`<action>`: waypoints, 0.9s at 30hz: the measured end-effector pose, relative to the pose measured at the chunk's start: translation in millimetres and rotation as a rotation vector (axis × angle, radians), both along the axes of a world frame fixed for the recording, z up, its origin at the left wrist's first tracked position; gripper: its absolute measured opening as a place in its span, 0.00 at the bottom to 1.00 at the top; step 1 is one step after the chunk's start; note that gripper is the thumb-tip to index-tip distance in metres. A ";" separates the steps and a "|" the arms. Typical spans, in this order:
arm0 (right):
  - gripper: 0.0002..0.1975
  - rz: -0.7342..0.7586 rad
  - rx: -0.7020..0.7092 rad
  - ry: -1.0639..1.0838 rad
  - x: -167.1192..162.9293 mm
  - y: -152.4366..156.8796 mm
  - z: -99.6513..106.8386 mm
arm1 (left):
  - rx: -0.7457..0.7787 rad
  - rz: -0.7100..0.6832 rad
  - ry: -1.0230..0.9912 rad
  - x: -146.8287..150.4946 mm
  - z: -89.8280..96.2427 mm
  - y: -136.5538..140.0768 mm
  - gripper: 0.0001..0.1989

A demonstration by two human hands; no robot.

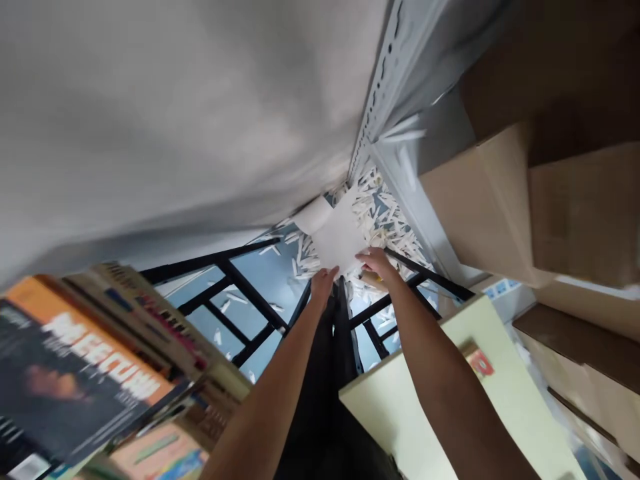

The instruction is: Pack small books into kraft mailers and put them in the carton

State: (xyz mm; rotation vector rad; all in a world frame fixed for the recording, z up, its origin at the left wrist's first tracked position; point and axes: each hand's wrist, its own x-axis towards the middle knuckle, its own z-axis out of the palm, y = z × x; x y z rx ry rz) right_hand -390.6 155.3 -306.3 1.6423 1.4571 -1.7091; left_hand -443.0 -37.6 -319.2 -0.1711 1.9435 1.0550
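A plain white sheet (339, 233), which looks like paper, is stretched out ahead of me at the centre, with its left end curled over. My left hand (324, 281) is closed on the sheet's near edge, thumb and fingers pinching it. At the right corner my right hand (376, 261) is closed on the same sheet. Beneath the right hand shows a small yellowish thing (373, 279) that I cannot make out. Below the sheet, white scraps (395, 223) lie thick over the blue floor (283, 267).
Black metal frames (240, 293) stand on both sides. Stacked books (100, 360) are at the left, a pale green panel (400, 400) at the right. Cardboard boxes (480, 207) sit on a white metal rack (383, 80). A big pale surface (175, 120) slants over the upper left.
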 end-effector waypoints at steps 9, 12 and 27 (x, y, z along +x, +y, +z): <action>0.10 0.114 0.059 0.273 34.1 -0.5 165.1 | 0.025 0.114 0.032 0.9 153.8 -32.8 0.08; 0.12 0.169 0.094 0.408 51.5 6.3 225.3 | 0.120 0.067 0.092 2.2 213.8 -45.3 0.10; 0.18 0.256 0.043 0.666 94.6 9.0 483.8 | 0.597 0.031 -0.115 -10.5 431.5 -89.4 0.28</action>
